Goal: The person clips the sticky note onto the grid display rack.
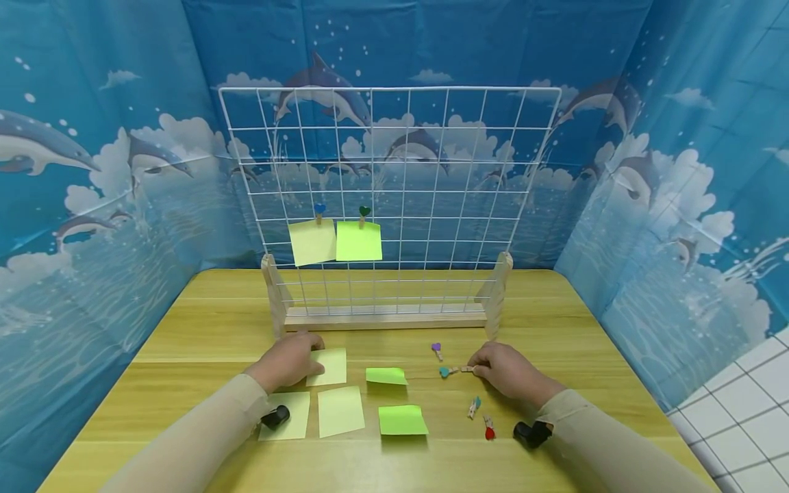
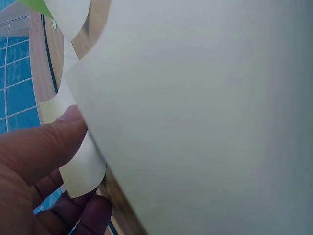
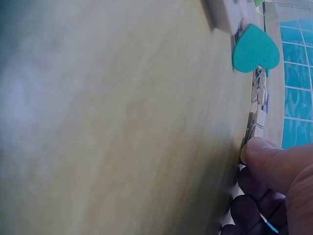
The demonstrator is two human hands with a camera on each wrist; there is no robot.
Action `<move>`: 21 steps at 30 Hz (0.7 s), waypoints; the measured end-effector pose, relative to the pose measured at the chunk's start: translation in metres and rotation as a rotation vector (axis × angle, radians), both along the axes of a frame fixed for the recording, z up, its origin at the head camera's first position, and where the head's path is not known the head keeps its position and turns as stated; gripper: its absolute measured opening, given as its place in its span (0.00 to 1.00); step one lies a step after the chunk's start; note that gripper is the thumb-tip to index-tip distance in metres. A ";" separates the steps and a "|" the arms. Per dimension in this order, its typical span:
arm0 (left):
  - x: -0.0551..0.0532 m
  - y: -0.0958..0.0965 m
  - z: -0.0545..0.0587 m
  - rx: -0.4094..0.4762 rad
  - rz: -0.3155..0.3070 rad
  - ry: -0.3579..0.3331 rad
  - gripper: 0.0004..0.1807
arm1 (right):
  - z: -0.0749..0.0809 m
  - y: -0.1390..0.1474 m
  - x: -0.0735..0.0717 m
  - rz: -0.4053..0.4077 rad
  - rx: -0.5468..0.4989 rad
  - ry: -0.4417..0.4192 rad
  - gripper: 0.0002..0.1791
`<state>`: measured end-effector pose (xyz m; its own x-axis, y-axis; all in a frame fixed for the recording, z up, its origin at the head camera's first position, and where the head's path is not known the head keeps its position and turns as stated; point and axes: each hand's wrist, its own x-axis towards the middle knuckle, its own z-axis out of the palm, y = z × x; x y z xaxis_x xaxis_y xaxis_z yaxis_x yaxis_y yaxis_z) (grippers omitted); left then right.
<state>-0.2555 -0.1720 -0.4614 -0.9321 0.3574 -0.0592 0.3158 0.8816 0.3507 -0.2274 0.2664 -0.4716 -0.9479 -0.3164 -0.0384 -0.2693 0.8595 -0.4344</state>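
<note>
My hands were well apart over the worktop (image 1: 216, 329), each clamped on its own item. My left hand (image 1: 288, 361) pinched the left edge of a pale yellow note (image 1: 331, 367); the note extended to the right of that hand. My right hand (image 1: 507, 370) pinched a wooden peg (image 1: 467, 369) by its right end; the fingers covered that end.

The governing relation, in my judgement, was note to peg: the peg lay left of my right hand, long axis running left to right, free end facing the note.

A teal-heart peg (image 1: 444, 372) lay directly left of that free end; I could not tell whether they touched. A purple-heart peg (image 1: 436, 349) lay farther off, a red-heart peg (image 1: 490, 428) nearer. Two green notes (image 1: 403, 420) occupied the area between.

At the far side stood a grid rack (image 1: 388, 320) with two clipped notes (image 1: 359, 243) on its left half. My left hand was nearer to these.
</note>
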 end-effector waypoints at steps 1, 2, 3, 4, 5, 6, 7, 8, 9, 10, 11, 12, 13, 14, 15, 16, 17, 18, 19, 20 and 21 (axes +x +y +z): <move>0.000 0.000 0.000 0.003 -0.001 0.001 0.18 | 0.000 0.000 0.000 0.000 0.002 0.002 0.05; 0.000 0.000 0.000 0.007 -0.001 0.002 0.17 | 0.000 0.000 0.000 -0.001 0.002 0.002 0.05; 0.000 0.000 0.001 0.010 -0.001 0.004 0.17 | 0.000 0.000 0.000 0.000 0.001 0.003 0.05; 0.001 0.000 0.001 0.012 0.000 0.005 0.17 | 0.000 0.000 0.000 0.000 0.001 0.002 0.05; 0.001 0.000 0.001 0.013 -0.002 0.008 0.17 | 0.000 0.000 0.000 -0.001 0.001 0.001 0.05; 0.000 0.000 0.000 0.012 -0.003 0.012 0.18 | 0.001 0.000 0.000 -0.002 0.000 0.000 0.05; 0.001 -0.001 0.000 0.010 -0.005 0.015 0.18 | 0.001 0.000 0.000 -0.001 0.000 -0.001 0.05; 0.001 -0.001 0.000 0.009 -0.007 0.018 0.17 | 0.001 0.000 0.000 0.000 -0.001 -0.001 0.05; 0.001 -0.001 0.000 0.007 -0.009 0.021 0.17 | 0.001 0.000 0.000 0.001 0.000 -0.001 0.05; 0.001 -0.001 0.000 0.005 -0.012 0.025 0.16 | 0.001 0.000 0.000 0.002 0.000 0.001 0.05; 0.001 -0.001 0.000 0.004 -0.015 0.027 0.15 | 0.000 0.000 0.000 0.004 0.002 0.001 0.05; 0.001 -0.001 -0.001 0.004 -0.018 0.030 0.14 | 0.000 0.000 0.000 0.004 0.003 0.001 0.05; 0.001 -0.001 -0.001 0.005 -0.019 0.030 0.13 | -0.001 0.000 0.000 0.005 0.004 0.002 0.05; 0.001 -0.001 -0.001 0.007 -0.022 0.034 0.12 | -0.001 0.000 0.000 0.004 0.004 0.002 0.05; 0.001 -0.001 -0.001 0.009 -0.025 0.039 0.11 | -0.001 0.000 0.000 0.004 0.005 0.001 0.06; 0.001 -0.001 -0.002 0.011 -0.028 0.044 0.10 | -0.001 0.000 -0.001 0.004 0.005 0.002 0.05; 0.001 -0.002 -0.002 0.016 -0.029 0.048 0.09 | -0.002 0.000 -0.001 0.003 0.005 0.001 0.05; 0.001 -0.002 -0.003 0.020 -0.033 0.056 0.09 | -0.002 0.000 -0.001 0.002 0.003 0.000 0.05; 0.000 -0.002 -0.003 0.025 -0.035 0.060 0.08 | -0.002 0.000 -0.001 0.002 0.002 0.000 0.05; 0.000 -0.003 -0.004 0.035 -0.037 0.065 0.09 | -0.002 0.000 -0.001 0.002 0.001 0.000 0.05; -0.001 -0.003 -0.004 0.047 -0.036 0.062 0.09 | -0.002 0.000 -0.001 0.003 0.002 0.002 0.05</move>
